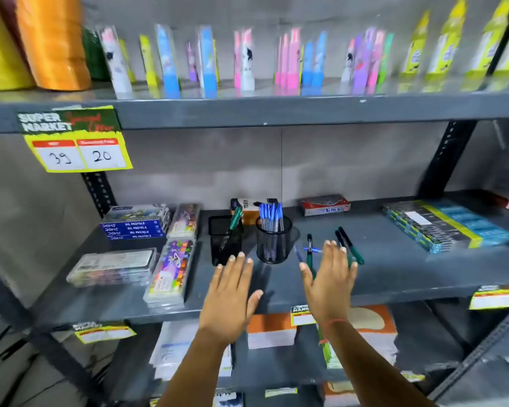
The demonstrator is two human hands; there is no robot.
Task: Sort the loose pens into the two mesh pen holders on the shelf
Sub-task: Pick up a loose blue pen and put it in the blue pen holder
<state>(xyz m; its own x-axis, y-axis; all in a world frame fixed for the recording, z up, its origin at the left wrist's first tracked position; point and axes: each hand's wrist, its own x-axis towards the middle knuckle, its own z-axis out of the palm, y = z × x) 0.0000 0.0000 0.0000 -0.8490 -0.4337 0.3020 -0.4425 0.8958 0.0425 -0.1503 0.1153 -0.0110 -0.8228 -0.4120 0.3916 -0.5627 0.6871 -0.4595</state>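
Observation:
Two black mesh pen holders stand on the grey middle shelf (394,268). The square holder (224,240) on the left has a green pen leaning in it. The round holder (274,240) beside it is filled with several blue pens. To the right of the round holder, loose green pens (351,245) and a blue pen (313,249) lie on the shelf. My right hand (329,280) hovers open over these loose pens and hides part of them. My left hand (229,298) is open in front of the square holder, holding nothing.
Boxes of oil pastels (134,223) and crayon packs (171,270) sit left of the holders. A small orange box (249,211) stands behind them, a red box (325,205) further right, and stacked dark packs (444,226) at far right. Another shelf hangs overhead.

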